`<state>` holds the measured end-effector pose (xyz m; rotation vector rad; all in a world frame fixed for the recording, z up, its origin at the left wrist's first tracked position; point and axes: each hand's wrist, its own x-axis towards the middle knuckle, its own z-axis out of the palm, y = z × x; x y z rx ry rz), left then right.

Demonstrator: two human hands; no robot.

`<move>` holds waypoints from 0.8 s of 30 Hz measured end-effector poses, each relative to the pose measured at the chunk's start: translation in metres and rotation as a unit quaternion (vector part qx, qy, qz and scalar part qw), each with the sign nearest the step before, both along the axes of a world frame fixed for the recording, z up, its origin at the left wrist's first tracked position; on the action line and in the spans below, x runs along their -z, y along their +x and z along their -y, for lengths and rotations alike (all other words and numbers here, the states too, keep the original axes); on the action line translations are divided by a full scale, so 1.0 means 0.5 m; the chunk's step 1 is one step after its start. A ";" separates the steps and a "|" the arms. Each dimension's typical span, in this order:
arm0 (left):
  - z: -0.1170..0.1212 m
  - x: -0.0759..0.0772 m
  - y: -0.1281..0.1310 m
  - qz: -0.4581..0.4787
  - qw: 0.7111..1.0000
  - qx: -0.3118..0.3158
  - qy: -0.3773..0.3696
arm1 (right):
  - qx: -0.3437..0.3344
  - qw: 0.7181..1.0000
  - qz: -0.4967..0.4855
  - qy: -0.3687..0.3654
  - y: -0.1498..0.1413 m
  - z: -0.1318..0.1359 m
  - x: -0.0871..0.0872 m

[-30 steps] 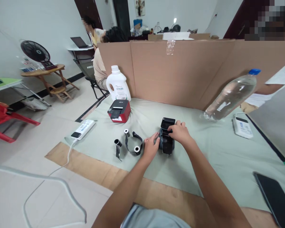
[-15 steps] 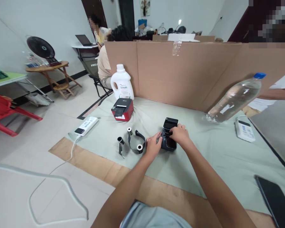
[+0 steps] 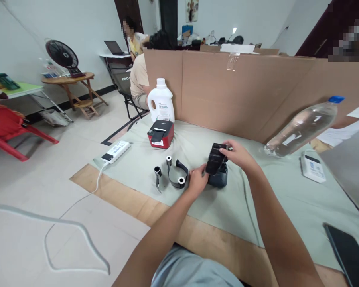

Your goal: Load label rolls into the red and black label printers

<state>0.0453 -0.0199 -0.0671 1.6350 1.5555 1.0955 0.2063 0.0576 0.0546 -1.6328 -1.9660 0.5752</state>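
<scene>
A small dark blue case with rounded corners sits on the cloth in front of me. Tilted over it is a black ribbed piece; whether it is joined to the case, I cannot tell. My right hand pinches this piece at its upper right. From the left, my left hand has its fingers closed at the edge where piece and case meet. Left of that hand lie a curled black ribbon with two white-cored rolls and a shorter ribbon on a black roll.
A red and black printer stands before a white jug. A cardboard wall closes the back, with a large water bottle leaning there. White power banks lie left and right; a phone lies front right. Other people sit beyond.
My right hand has tipped the black ribbed piece up over the case, which stood with its black lid raised before. My left hand stays at the case's left side. The view has shifted left.
</scene>
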 end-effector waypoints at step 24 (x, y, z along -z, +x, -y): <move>0.006 -0.017 0.007 -0.036 0.998 0.004 -0.048 | -0.117 0.966 0.226 0.038 -0.365 -0.062 0.032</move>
